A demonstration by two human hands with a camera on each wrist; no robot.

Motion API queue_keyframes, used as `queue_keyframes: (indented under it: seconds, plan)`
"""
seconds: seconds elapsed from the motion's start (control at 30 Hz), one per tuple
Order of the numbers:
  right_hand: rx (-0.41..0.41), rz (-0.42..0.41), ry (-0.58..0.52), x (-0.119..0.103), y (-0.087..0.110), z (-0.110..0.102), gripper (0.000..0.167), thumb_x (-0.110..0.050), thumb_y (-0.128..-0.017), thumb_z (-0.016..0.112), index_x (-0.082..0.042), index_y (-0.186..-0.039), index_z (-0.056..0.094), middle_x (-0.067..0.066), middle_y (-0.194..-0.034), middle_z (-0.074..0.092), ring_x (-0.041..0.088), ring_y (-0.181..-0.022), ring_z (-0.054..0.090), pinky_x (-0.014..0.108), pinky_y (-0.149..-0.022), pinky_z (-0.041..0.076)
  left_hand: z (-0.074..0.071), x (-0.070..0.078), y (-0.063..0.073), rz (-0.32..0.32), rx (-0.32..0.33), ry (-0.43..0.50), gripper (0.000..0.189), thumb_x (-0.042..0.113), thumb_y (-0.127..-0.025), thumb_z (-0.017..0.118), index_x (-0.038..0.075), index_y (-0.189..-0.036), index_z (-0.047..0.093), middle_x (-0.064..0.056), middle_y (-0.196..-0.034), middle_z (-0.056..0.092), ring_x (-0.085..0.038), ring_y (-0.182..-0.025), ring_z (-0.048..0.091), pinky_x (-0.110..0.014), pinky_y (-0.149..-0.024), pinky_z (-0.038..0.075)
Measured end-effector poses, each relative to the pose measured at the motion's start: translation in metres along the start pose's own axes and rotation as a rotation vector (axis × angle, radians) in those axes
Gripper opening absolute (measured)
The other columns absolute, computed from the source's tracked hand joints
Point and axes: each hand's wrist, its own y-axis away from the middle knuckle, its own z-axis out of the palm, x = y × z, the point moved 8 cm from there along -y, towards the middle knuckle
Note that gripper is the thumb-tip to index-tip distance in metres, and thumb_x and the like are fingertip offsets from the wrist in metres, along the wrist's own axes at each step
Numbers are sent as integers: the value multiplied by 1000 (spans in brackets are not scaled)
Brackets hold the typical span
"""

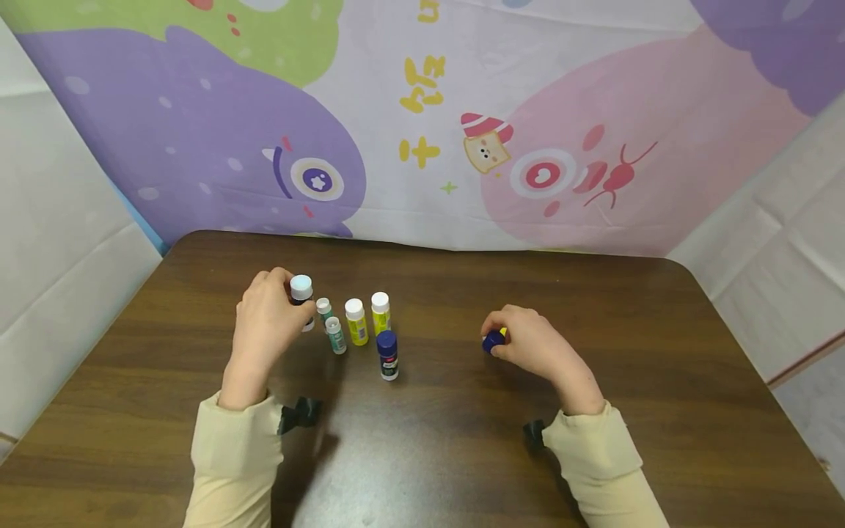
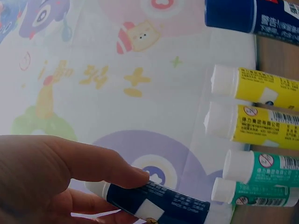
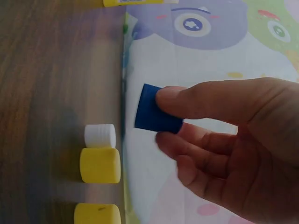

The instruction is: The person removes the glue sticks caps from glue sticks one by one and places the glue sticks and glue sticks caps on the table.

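My left hand (image 1: 265,317) pinches a navy glue stick (image 2: 173,200) with white ends between thumb and fingers, at the left of the group. My right hand (image 1: 533,343), off to the right, pinches a small blue cap (image 3: 156,111) between thumb and fingertips. Beside the left hand stand two small green glue sticks (image 1: 336,336) with white tops, then two yellow glue sticks (image 1: 357,325), also white-topped. A navy glue stick (image 1: 388,359) with a blue cap stands in front of the yellow ones.
Below the right hand in the right wrist view are yellow caps (image 3: 100,165) and a white cap (image 3: 100,136), mostly hidden by the hand in the head view. The brown wooden table (image 1: 449,455) ends at a cartoon-printed cloth (image 1: 422,198).
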Motion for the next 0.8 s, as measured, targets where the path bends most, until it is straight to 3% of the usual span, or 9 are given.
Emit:
queue_keyframes:
  seconds: [0.2, 0.37, 0.6, 0.8]
  plan:
    - [-78, 20, 11, 1, 1, 9, 21, 0, -75, 63, -7, -94, 68, 7, -96, 64, 20, -83, 55, 34, -75, 46, 4, -5, -2, 6, -31, -20, 30, 14, -74, 61, -5, -97, 56, -21, -93, 54, -42, -88, 54, -54, -74, 40]
    - [-68, 10, 46, 0, 0, 11, 21, -2, -76, 66, -7, -95, 68, 7, -94, 64, 20, -84, 56, 35, -75, 46, 8, -10, -3, 11, -65, -67, 31, 15, -74, 61, -5, -98, 57, -22, -95, 56, -44, -88, 56, -55, -71, 42]
    - [-53, 50, 104, 0, -4, 16, 21, -9, -75, 71, -8, -97, 67, 8, -94, 61, 21, -82, 57, 37, -75, 48, 17, -14, -6, 17, -147, -123, 33, 14, -71, 60, -4, -99, 59, -23, -95, 57, -45, -86, 56, -54, -68, 44]
    - [-62, 89, 132, 1, -6, 20, 22, -10, -74, 72, -10, -96, 66, 6, -89, 60, 19, -80, 57, 36, -71, 48, 23, -21, -8, 6, -174, -141, 32, 13, -71, 61, -2, -100, 60, -24, -93, 59, -45, -83, 57, -53, -64, 44]
